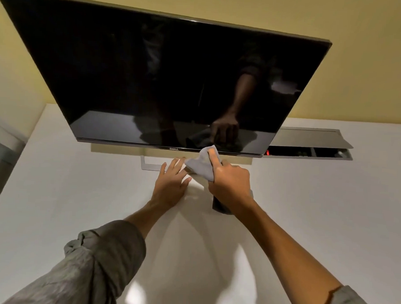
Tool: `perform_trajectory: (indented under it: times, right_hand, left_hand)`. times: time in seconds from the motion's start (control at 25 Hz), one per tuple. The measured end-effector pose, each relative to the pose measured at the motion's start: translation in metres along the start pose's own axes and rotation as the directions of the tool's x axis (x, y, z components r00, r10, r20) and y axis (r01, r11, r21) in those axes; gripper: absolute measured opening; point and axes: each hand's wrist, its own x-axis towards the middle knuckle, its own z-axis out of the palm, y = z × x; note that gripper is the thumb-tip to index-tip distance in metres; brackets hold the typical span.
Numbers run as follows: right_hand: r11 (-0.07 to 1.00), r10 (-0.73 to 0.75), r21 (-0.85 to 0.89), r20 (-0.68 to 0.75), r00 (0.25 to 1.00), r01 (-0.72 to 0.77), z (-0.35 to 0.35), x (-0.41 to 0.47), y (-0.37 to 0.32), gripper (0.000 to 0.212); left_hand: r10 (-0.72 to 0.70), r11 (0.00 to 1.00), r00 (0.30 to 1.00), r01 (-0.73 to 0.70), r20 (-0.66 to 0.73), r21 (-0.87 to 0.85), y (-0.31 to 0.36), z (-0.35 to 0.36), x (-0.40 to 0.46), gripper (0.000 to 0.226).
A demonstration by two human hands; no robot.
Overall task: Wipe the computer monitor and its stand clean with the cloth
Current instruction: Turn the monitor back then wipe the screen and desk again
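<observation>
A large dark monitor (152, 75) stands on a white desk (64, 202), its screen off and reflecting my arm. Its silver stand base (147, 166) shows under the lower bezel, partly hidden by my hands. My right hand (230, 183) grips a grey cloth (200, 167) and presses it with the index finger against the bottom edge of the monitor, right of the logo. My left hand (170, 185) lies flat and open on the desk in front of the stand base, fingers spread, touching the cloth's edge.
A desk cable hatch (311, 143) with its grey lid raised sits behind the monitor's right corner, a red light inside. A dark flat object (220, 207) lies on the desk under my right wrist. A yellow wall is behind the desk.
</observation>
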Motion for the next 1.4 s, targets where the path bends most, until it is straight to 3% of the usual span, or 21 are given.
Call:
perform_trajectory:
  times: [0.16, 0.28, 0.4, 0.56, 0.68, 0.8, 0.92, 1.04, 1.12, 1.16, 1.28, 1.32, 1.4]
  right_hand:
    - [0.998, 0.049, 0.036, 0.014, 0.999, -0.049, -0.001, -0.004, 0.032, 0.068]
    - [0.992, 0.108, 0.064, -0.035, 0.994, -0.105, 0.004, -0.011, 0.049, 0.058]
    - [0.963, 0.251, 0.096, 0.021, 0.968, -0.252, -0.005, -0.013, 0.066, 0.053]
    - [0.980, 0.196, -0.013, -0.098, 0.976, -0.198, -0.016, -0.014, 0.083, 0.068]
    - [0.960, 0.270, 0.099, -0.061, 0.961, -0.263, -0.015, -0.015, 0.091, 0.066]
    - [0.904, 0.353, 0.265, -0.017, 0.936, -0.336, -0.018, -0.017, 0.095, 0.084]
    - [0.909, 0.350, 0.250, -0.029, 0.936, -0.333, -0.031, -0.022, 0.092, 0.069]
    - [0.920, 0.255, 0.365, -0.287, 0.923, -0.141, -0.050, -0.028, 0.095, 0.057]
    - [0.854, 0.252, 0.518, -0.503, 0.827, 0.055, -0.077, -0.025, 0.094, 0.058]
    - [0.847, 0.252, 0.510, -0.636, 0.729, 0.152, -0.094, -0.020, 0.095, 0.057]
    - [0.961, 0.122, 0.202, -0.920, 0.371, 0.187, -0.161, 0.003, 0.094, 0.063]
    - [0.981, 0.055, 0.110, -0.947, 0.318, 0.160, -0.180, 0.012, 0.093, 0.062]
    - [0.991, -0.088, -0.050, -0.943, 0.322, 0.123, -0.198, 0.030, 0.092, 0.059]
  left_hand:
    - [-0.173, 0.982, 0.978, 0.163, -0.114, -0.091, 0.014, 0.005, 0.004, 0.032]
    - [-0.250, 0.958, 0.963, 0.232, -0.095, -0.169, 0.021, 0.005, 0.002, 0.033]
    - [-0.285, 0.945, 0.953, 0.262, -0.103, -0.193, 0.025, 0.006, 0.006, 0.033]
    - [-0.303, 0.934, 0.944, 0.267, -0.132, -0.236, 0.029, 0.010, 0.012, 0.032]
    - [-0.298, 0.935, 0.945, 0.262, -0.133, -0.239, 0.027, 0.009, 0.011, 0.031]
    - [-0.278, 0.946, 0.960, 0.267, -0.037, -0.183, 0.030, -0.003, 0.013, 0.034]
    - [-0.228, 0.973, 0.971, 0.229, 0.070, -0.010, 0.022, -0.013, 0.005, 0.052]
    - [-0.223, 0.971, 0.975, 0.222, 0.008, 0.089, -0.005, -0.025, -0.026, 0.077]
    - [-0.214, 0.970, 0.977, 0.211, 0.009, 0.117, -0.022, -0.031, -0.048, 0.078]
    - [-0.211, 0.970, 0.977, 0.205, 0.033, 0.132, -0.027, -0.032, -0.055, 0.077]
    - [-0.212, 0.967, 0.975, 0.199, 0.067, 0.158, -0.033, -0.032, -0.060, 0.077]
    - [-0.215, 0.966, 0.974, 0.202, 0.069, 0.158, -0.032, -0.032, -0.060, 0.077]
    - [-0.215, 0.967, 0.975, 0.203, 0.063, 0.153, -0.030, -0.033, -0.061, 0.076]
